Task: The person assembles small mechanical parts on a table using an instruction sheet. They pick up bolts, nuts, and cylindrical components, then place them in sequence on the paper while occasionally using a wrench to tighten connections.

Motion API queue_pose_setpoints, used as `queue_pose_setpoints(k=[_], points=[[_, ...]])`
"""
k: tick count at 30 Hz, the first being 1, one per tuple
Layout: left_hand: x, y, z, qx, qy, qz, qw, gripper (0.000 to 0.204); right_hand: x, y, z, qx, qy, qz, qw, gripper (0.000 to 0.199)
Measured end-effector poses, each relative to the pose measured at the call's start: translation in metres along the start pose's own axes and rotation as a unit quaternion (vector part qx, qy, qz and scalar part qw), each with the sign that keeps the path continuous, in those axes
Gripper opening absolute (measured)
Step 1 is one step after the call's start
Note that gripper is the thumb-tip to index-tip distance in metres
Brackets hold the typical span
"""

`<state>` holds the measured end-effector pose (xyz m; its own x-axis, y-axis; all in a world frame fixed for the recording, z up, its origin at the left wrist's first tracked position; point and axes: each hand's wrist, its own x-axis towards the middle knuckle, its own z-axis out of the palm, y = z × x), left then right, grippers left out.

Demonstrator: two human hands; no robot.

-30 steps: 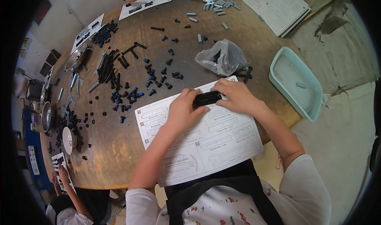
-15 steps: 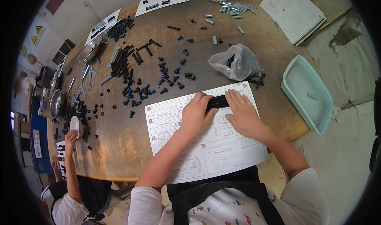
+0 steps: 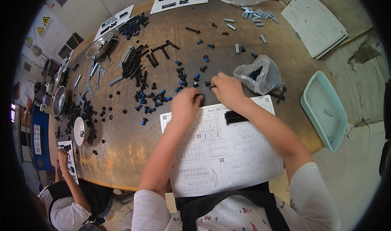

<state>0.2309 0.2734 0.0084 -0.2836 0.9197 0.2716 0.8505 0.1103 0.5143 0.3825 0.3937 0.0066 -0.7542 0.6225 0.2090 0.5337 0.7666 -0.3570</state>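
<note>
My right hand (image 3: 227, 88) reaches past the far edge of the printed sheet (image 3: 244, 161). Its fingers close on a short black bolt (image 3: 208, 84) on the table. My left hand (image 3: 185, 104) is beside it at the sheet's far left part. Its fingers are curled together, with a dark bit showing at the tips that I cannot make out. A row of long black bolts (image 3: 236, 117) lies on the sheet near its upper right, apart from both hands. Loose short bolts with blue-coated threads (image 3: 197, 77) lie just beyond my fingers.
A plastic bag with bolts (image 3: 264, 74) stands right of my right hand; a pale green tray (image 3: 338, 108) is farther right. Long black bolts (image 3: 134, 64) are heaped left. Metal sleeves (image 3: 256, 15) lie at the back. Co-workers' hands (image 3: 62, 157) work at the left and far side.
Both hands have left the long bolts on the sheet and moved forward to the loose bolts. The co-worker's hand at left has moved from the white bowl to a sheet.
</note>
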Motion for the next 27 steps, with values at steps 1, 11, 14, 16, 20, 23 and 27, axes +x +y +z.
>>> queue_pose_setpoints(k=[1,11,14,16,20,23,27], points=[[-0.002,-0.005,-0.006,-0.046,0.047,-0.004,0.998,0.016,0.0,0.005,0.0,-0.01,-0.003,-0.011,1.0,0.019],[0.046,-0.012,-0.009,0.052,-0.038,-0.065,0.996,0.015,0.027,-0.004,-0.004,0.04,0.041,-0.03,0.998,0.023],[0.047,-0.018,-0.026,0.045,-0.003,-0.089,0.995,0.015,0.034,0.003,-0.003,0.013,0.004,-0.04,0.999,0.027],[0.038,-0.027,-0.042,0.016,0.025,-0.119,0.992,0.017,0.038,0.0,-0.001,0.036,0.005,-0.067,0.997,0.024],[0.015,-0.038,-0.053,-0.031,0.021,-0.157,0.987,0.016,0.051,-0.021,0.013,-0.001,-0.055,-0.11,0.992,0.02],[-0.009,-0.052,-0.049,-0.052,0.026,-0.14,0.988,0.018,0.055,-0.024,0.013,-0.052,-0.077,-0.174,0.98,0.019],[-0.037,-0.015,-0.052,-0.194,0.068,-0.164,0.965,0.023,0.031,-0.024,0.001,-0.014,0.017,-0.165,0.986,0.013]])
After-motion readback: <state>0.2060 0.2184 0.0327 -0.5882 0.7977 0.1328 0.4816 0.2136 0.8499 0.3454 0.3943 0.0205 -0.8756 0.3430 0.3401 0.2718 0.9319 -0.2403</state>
